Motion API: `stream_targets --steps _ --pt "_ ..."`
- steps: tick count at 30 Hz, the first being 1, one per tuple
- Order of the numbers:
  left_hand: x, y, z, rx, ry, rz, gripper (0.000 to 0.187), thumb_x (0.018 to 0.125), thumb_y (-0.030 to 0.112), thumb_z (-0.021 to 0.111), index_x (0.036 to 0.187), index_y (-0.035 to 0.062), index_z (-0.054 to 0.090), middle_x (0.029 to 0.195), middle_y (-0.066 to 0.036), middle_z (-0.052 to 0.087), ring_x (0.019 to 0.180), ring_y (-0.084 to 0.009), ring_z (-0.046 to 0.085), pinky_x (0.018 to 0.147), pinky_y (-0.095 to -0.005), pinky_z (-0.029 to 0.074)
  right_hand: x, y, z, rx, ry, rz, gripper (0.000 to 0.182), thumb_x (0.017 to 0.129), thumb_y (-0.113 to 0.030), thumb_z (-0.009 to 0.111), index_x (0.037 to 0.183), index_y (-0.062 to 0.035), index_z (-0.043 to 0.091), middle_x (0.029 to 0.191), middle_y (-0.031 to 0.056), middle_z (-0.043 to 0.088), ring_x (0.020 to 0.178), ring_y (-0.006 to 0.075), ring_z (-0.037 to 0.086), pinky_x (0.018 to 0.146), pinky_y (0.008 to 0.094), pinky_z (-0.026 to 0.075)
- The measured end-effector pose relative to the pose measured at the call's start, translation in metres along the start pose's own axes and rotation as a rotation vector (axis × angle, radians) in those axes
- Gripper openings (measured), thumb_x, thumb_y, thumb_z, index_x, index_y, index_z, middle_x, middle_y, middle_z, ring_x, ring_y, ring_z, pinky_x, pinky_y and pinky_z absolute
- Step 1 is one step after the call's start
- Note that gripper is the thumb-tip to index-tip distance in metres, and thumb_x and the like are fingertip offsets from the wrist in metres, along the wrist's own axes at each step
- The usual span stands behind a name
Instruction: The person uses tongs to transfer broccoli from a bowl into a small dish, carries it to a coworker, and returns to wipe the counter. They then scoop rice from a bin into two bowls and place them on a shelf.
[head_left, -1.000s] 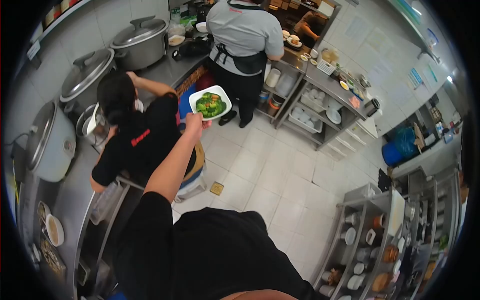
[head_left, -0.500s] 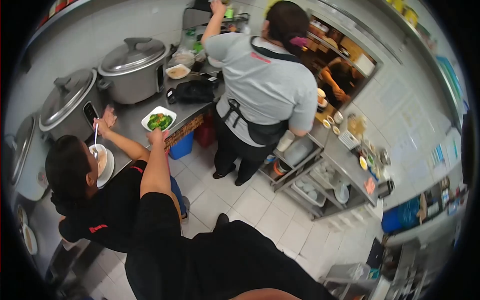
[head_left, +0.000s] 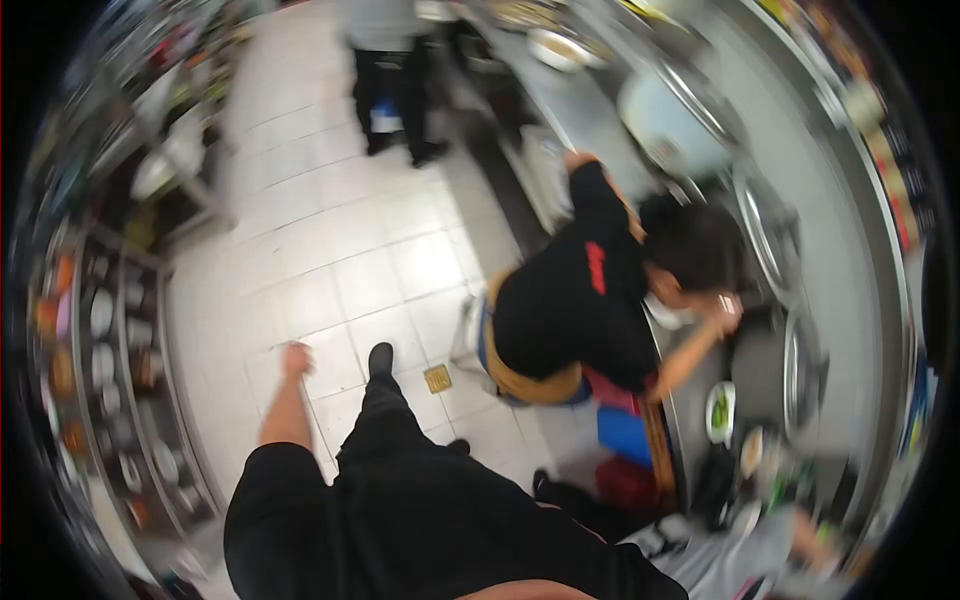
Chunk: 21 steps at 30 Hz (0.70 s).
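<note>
My left hand (head_left: 297, 358) hangs in front of my body, over the white tiled floor (head_left: 375, 280). It looks small and blurred, so how its fingers lie is not clear, and no object shows in it. My right hand is out of sight. Away to the right, a white bowl with green vegetables (head_left: 720, 412) stands on the steel counter (head_left: 690, 390), well apart from my left hand.
A co-worker in a black shirt (head_left: 570, 310) bends over the counter beside several large cookers (head_left: 770, 235). Another person (head_left: 385, 80) stands farther up the aisle. Shelves with dishes (head_left: 130, 380) line the left. A third person in grey (head_left: 740, 550) is at lower right.
My view has swung round to the left along the aisle. My left hand was at the bowl of green vegetables and is now away from it, lowered over the floor.
</note>
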<state>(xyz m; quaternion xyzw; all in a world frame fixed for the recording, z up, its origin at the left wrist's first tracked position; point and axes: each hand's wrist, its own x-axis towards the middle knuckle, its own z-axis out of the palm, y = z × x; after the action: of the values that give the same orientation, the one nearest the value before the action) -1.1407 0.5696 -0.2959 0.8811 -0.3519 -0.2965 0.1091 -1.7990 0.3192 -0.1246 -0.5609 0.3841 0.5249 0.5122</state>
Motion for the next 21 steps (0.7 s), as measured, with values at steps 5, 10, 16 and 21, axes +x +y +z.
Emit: stream_targets --steps 5,10,16,21 --pt "-0.142 -0.179 -0.258 -1.082 0.992 -0.659 0.011 0.085 0.010 0.050 0.089 0.0045 0.060 0.057 0.001 0.045 0.041 -0.0092 0.036 0.035 -0.0277 0.028 0.037 -0.227 -0.123 -0.037 0.131 -0.080 0.040 0.084 -0.035 0.051 0.119 -0.0162 0.058 0.092 0.0065 0.065 0.069 0.0172 0.061 0.051 0.0329 0.048" --pt "-0.221 -0.181 -0.198 -0.878 1.039 -0.814 0.014 0.090 0.014 0.045 0.078 0.0095 0.049 0.051 0.001 0.040 0.042 -0.0097 0.038 0.036 -0.0262 0.031 0.087 -0.430 -0.167 -0.431 0.271 -0.465 0.042 0.078 -0.024 0.057 0.117 -0.0082 0.057 0.095 0.0098 0.065 0.075 0.0170 0.063 0.061 0.0311 0.051" --pt "-0.033 -0.017 -0.168 -1.320 0.364 -0.645 0.023 0.087 0.016 0.044 0.092 0.0052 0.064 0.057 0.000 0.044 0.043 -0.0088 0.038 0.035 -0.0273 0.030 0.050 -0.585 -0.189 -0.040 0.376 -0.669 0.033 0.081 -0.018 0.055 0.110 -0.0032 0.060 0.092 0.0114 0.066 0.071 0.0169 0.064 0.067 0.0308 0.051" --pt "0.141 0.067 -0.338 -0.941 0.162 -0.028 0.037 0.091 0.032 0.052 0.071 0.0013 0.057 0.061 -0.006 0.057 0.054 -0.0123 0.054 0.047 -0.0281 0.043 0.123 -0.546 -0.311 -0.738 0.603 -0.505 0.029 0.080 -0.029 0.050 0.081 -0.0069 0.069 0.074 0.0143 0.065 0.068 0.0302 0.063 0.063 0.0422 0.049"
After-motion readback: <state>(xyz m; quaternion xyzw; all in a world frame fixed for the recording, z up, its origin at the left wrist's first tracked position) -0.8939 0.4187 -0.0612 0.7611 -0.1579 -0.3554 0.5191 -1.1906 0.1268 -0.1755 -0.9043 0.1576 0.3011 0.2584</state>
